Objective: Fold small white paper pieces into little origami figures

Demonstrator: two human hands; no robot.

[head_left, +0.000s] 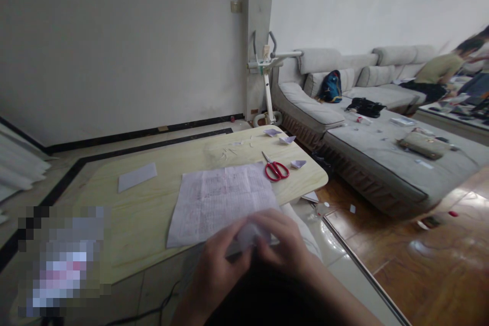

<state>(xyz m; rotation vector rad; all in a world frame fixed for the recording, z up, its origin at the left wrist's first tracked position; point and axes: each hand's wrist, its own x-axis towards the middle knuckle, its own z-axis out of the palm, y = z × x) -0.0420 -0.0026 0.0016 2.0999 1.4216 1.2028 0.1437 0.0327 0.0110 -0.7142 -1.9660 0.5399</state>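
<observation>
My left hand and my right hand meet at the near edge of a pale wooden table. Both pinch a small folded piece of white paper between their fingertips. Just beyond them lies a large creased sheet of paper with faint print. Red-handled scissors lie to the right of that sheet. A smaller blank sheet rests at the table's left.
Small folded paper pieces and scraps sit at the table's far right corner. A grey sofa with a blue backpack and bags stands to the right. Another person sits at the far right. A white stand leans by the wall.
</observation>
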